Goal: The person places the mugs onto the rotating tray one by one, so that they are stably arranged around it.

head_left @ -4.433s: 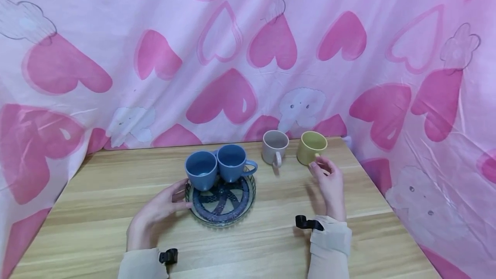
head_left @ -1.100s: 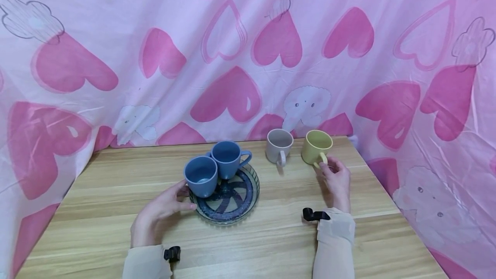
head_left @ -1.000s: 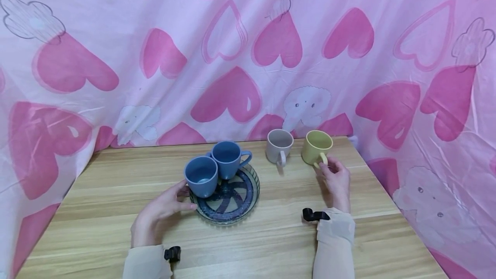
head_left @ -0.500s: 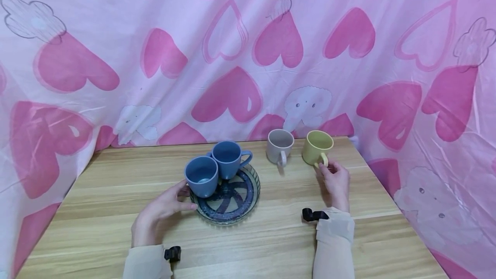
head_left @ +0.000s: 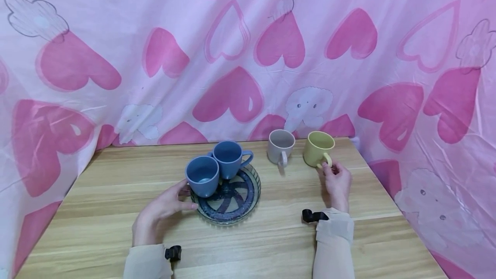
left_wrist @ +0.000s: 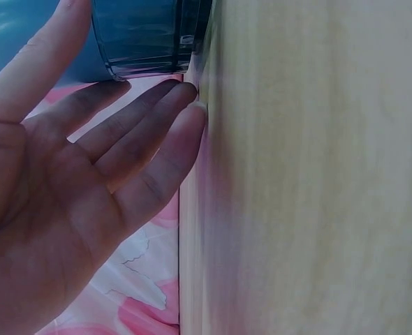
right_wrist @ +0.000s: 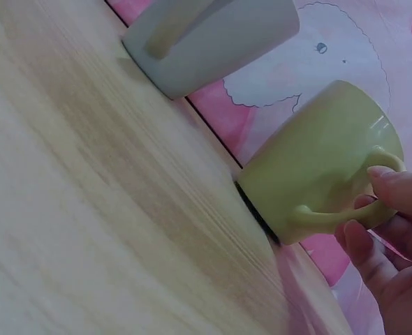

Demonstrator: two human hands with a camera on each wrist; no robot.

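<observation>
Two blue mugs, a front one (head_left: 203,177) and a back one (head_left: 227,160), stand upright on a round glass plate (head_left: 252,201) with a dark blue ring pattern. My left hand (head_left: 160,206) is at the plate's left side, thumb at its rim, fingers partly hidden behind the rim and front mug. In the left wrist view its fingers are extended, slightly bent, holding nothing. My right hand (head_left: 338,184) pinches the handle of the yellow-green mug (head_left: 317,152) between thumb and fingers. That mug (right_wrist: 318,164) appears in the right wrist view, its base at the table.
A pale grey mug (head_left: 280,147) stands just left of the yellow-green one, its handle facing me. The wooden table (head_left: 232,249) ends at the back against a pink curtain (head_left: 228,94) with hearts, which also hangs along both sides.
Since the earliest frame, my right hand has taken hold of the yellow-green mug's handle, which now points slightly further right. The blue mugs have shifted on the left. Over the last second, almost nothing differs.
</observation>
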